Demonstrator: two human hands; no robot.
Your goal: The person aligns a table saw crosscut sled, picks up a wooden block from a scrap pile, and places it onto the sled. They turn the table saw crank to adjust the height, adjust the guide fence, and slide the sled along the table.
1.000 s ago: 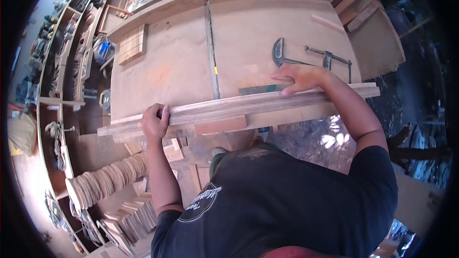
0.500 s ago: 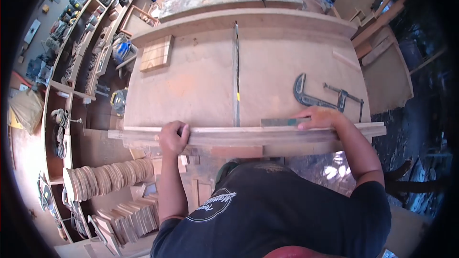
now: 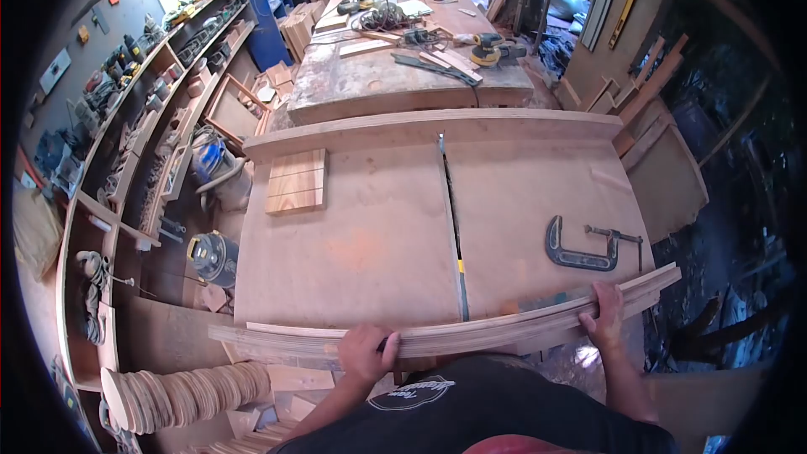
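Observation:
A wide plywood crosscut sled (image 3: 370, 193) lies before me, with a narrow dark slot (image 3: 455, 227) running front to back. Along its near edge runs a layered wooden rail (image 3: 479, 338). My left hand (image 3: 367, 353) is closed over this rail, left of the slot; a small dark spot shows by its thumb, too small to name. Farther right, my right hand (image 3: 603, 317) grips the same rail, fingers over the top and thumb on the near side. Just beyond that hand, a black C-clamp (image 3: 580, 259) lies on the sled. A grooved wooden block (image 3: 297, 182) sits at the far left.
Past the tall back fence (image 3: 437, 124), a workbench (image 3: 336, 76) carries a yellow sander (image 3: 485, 50), cables and wood strips. Tool shelves (image 3: 168, 84) line the left side. A shop vacuum (image 3: 212, 259) and stacked wooden discs (image 3: 185, 395) stand at the lower left.
My head view has tilted up, so more of the workbench shows. My right hand has turned from lying across the rail to gripping it. My left hand keeps its hold.

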